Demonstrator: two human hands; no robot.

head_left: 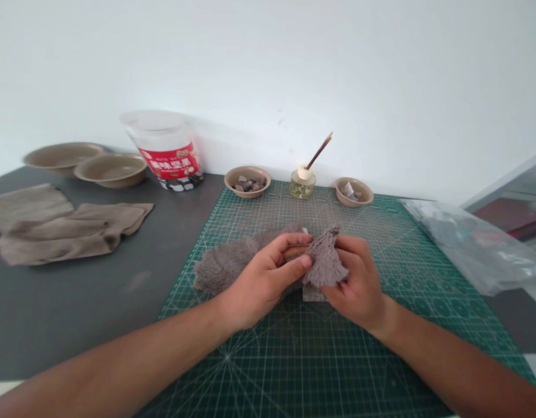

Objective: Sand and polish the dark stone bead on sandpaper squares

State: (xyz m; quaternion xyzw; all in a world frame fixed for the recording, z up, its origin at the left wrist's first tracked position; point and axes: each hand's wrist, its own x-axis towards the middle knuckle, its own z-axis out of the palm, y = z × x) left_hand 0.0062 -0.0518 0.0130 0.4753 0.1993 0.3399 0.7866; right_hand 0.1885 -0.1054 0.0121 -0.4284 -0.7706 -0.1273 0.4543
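Over the middle of the cutting mat, both hands pinch a bunched, shaggy grey cloth [325, 261]. My left hand [270, 273] is closed on its left side, thumb pressed against the fabric. Around its right side curl the fingers of my right hand [357, 281], partly hidden behind the cloth. A longer fluffy grey piece [227, 262] lies on the mat behind my left hand; whether it joins the held part cannot be made out. Below the fingers shows a small flat greyish piece [314, 292], mostly covered.
A green gridded cutting mat [268, 360] covers much of the dark table [137, 313]. Along the wall stand a bowl of stones [247, 182], a reed diffuser [303, 181], a small bowl [354, 191], a plastic tub [163, 151] and brown bowls [113, 169]. Brown cloths [72, 229] lie left, clear plastic [477, 244] right.
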